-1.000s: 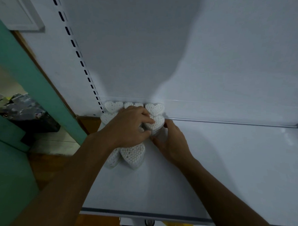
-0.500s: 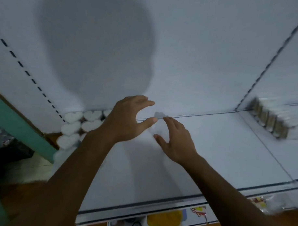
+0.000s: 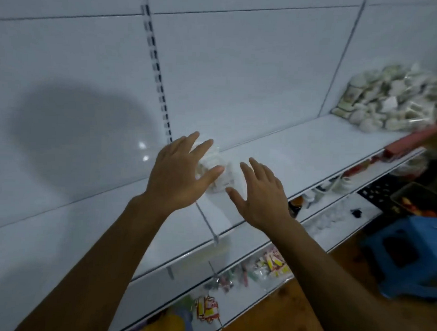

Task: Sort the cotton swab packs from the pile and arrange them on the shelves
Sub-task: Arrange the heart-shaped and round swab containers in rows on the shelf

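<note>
A white shelf (image 3: 299, 153) backed by white panels and a slotted upright ran across the view, with lower shelves of small bright packets beneath it and a blue stool (image 3: 407, 256) on the wooden floor to its right. At the shelf's far right end sat the pile of cotton swab packs (image 3: 393, 102), a heap of pale, clear-wrapped packs, well apart from both hands. The left hand (image 3: 180, 174) and the right hand (image 3: 258, 194) hovered over the shelf's middle, both released, fingers spread and gripping nothing. Between and just behind them lay a blurred clear pack (image 3: 217, 170) on the shelf, partly hidden by the left thumb; whether either hand touched it could not be told. The pile lay to the right of the hands along the shelf, so the right hand was the nearer one, and the reach would likely run lengthwise along the shelf. The pile's long axis seemed to follow the shelf's edge. No label or writing on any pack could be read; the packets below showed only red and yellow print, too blurred to make out.
</note>
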